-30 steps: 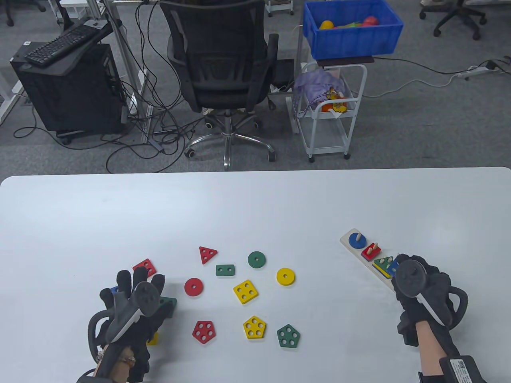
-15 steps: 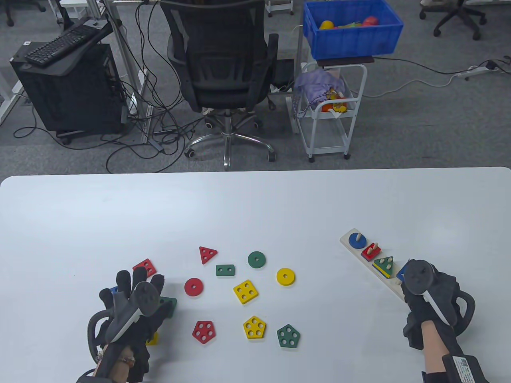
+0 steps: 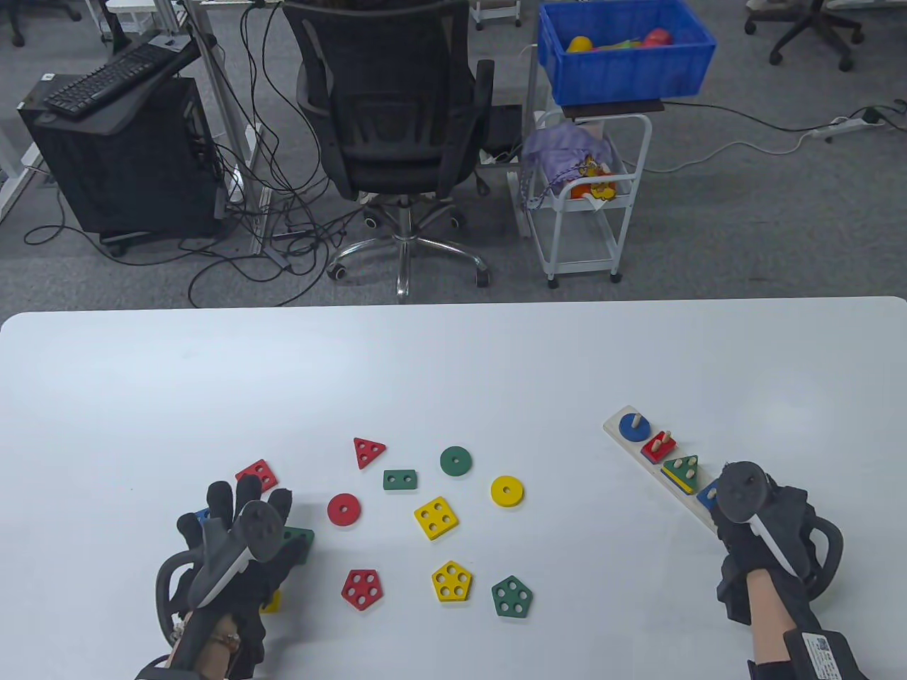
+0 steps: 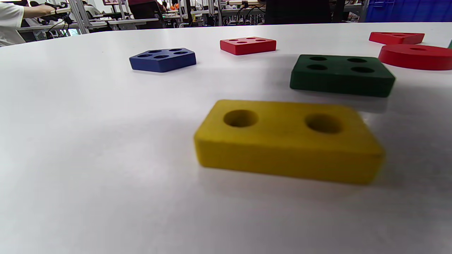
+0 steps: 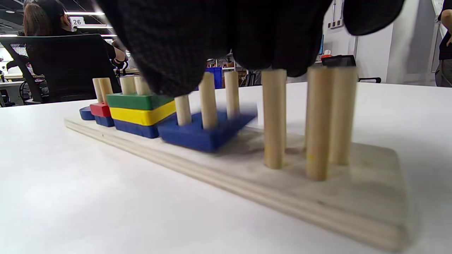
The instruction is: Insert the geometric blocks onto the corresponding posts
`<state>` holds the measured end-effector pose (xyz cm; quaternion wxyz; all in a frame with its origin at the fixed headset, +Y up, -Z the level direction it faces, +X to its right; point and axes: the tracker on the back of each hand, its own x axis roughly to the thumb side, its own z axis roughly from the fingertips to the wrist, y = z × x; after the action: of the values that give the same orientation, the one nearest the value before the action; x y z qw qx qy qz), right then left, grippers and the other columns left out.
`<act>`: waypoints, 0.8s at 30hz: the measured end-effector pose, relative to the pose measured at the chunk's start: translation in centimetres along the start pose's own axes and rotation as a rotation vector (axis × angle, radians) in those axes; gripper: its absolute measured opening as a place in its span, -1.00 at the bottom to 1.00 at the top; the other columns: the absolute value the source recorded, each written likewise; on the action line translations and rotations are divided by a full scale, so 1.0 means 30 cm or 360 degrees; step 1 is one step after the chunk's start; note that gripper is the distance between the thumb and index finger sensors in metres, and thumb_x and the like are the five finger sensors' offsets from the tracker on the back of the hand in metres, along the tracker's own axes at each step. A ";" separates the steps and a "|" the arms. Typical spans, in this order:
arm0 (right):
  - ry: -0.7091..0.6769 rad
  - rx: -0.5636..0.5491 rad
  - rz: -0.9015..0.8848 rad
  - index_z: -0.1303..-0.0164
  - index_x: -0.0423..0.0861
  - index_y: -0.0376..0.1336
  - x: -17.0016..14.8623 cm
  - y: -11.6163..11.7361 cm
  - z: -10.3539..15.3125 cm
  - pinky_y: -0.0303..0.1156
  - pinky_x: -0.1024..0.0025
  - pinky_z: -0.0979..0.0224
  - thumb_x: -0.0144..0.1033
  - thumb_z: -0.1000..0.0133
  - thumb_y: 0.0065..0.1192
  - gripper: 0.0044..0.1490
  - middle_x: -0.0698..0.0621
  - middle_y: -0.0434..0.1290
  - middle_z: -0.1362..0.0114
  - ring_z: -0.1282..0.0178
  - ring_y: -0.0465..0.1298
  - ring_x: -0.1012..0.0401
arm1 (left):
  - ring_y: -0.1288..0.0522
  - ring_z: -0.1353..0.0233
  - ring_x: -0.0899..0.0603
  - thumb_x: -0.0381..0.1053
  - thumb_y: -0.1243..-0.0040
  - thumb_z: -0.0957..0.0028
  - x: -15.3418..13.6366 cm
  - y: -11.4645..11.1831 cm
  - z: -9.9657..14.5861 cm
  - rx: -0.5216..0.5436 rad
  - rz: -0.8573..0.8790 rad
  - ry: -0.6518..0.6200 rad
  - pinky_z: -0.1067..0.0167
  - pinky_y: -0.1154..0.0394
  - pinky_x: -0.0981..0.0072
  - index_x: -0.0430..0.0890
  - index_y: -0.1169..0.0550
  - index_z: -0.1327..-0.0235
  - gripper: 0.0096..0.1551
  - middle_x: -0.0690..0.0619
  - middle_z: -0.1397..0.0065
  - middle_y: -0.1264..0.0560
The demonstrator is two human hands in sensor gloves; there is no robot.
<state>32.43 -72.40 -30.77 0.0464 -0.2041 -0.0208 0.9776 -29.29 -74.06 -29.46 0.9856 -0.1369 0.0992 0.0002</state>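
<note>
the wooden peg board [image 3: 691,504] lies aslant near the right edge of the white worktop [image 3: 453,368]. on its pegs sit a blue round block [image 3: 633,427], a red rectangular block [image 3: 658,446] over a blue one, a stack of green, yellow and blue triangular blocks [image 5: 141,113], and a blue square block [image 5: 208,131] low on its four pegs. the last group of tall wooden pegs [image 5: 310,120] at the board's near end stands bare. the right hand [image 3: 765,528] hovers over that near end, its gloved fingers [image 5: 219,38] hanging just above the peg tops; whether they are curled or straight cannot be told.

the left hand [image 3: 237,545] rests near the worktop's front left corner, fingers spread and straight, holding nothing. around it lie a yellow rectangular block with two holes [image 4: 287,141], a green square block [image 4: 340,74], a blue pentagon block [image 4: 163,59] and a red square block [image 4: 248,45]. more loose blocks are scattered toward the middle of the front edge.
</note>
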 end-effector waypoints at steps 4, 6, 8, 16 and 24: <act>-0.0090 -0.0077 -0.0028 -0.44 -0.03 0.22 0.035 -0.029 0.020 0.21 -0.38 -0.47 -0.14 0.04 0.48 -0.17 -0.15 0.30 -0.58 -0.49 0.39 -0.17 | 0.45 -0.70 -0.06 0.57 0.18 0.23 0.000 0.003 0.003 -0.0018 -0.0010 0.0007 -0.57 0.37 -0.27 0.55 0.06 -0.48 -0.08 0.38 -0.68 0.38; -0.0215 -0.0075 -0.0056 -0.44 -0.03 0.22 0.078 -0.040 0.039 0.23 -0.37 -0.45 -0.13 0.03 0.47 -0.19 -0.15 0.31 -0.57 -0.48 0.41 -0.17 | 0.45 -0.70 -0.06 0.57 0.18 0.23 0.000 0.003 0.004 -0.0017 -0.0012 0.0006 -0.57 0.36 -0.27 0.55 0.06 -0.48 -0.09 0.38 -0.68 0.38; -0.0360 -0.0056 -0.0051 -0.42 -0.04 0.24 0.149 -0.045 0.072 0.26 -0.36 -0.42 -0.12 0.03 0.46 -0.21 -0.15 0.34 -0.54 -0.43 0.44 -0.16 | 0.45 -0.70 -0.06 0.57 0.18 0.23 0.000 0.003 0.005 -0.0018 -0.0015 0.0004 -0.57 0.36 -0.27 0.55 0.06 -0.48 -0.08 0.38 -0.69 0.38; -0.1118 0.0127 0.0006 -0.43 -0.02 0.23 0.436 0.006 0.258 0.33 -0.31 -0.37 -0.03 0.02 0.41 -0.20 -0.12 0.39 -0.51 -0.39 0.50 -0.12 | 0.45 -0.70 -0.06 0.57 0.18 0.23 -0.001 0.003 0.005 -0.0019 -0.0012 0.0005 -0.57 0.36 -0.27 0.55 0.06 -0.48 -0.08 0.38 -0.68 0.38; -0.1600 0.0544 -0.0019 -0.48 -0.03 0.17 0.605 0.132 0.424 0.32 -0.32 -0.38 0.03 0.03 0.40 -0.12 -0.13 0.33 -0.56 -0.46 0.42 -0.15 | 0.45 -0.70 -0.06 0.57 0.18 0.23 0.000 0.003 0.005 -0.0019 -0.0014 0.0001 -0.57 0.36 -0.27 0.55 0.06 -0.48 -0.08 0.38 -0.68 0.38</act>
<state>10.44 -74.81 -26.58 0.0689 0.3002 0.1179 0.9441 -29.27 -73.92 -29.33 0.9847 -0.1433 0.0989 -0.0034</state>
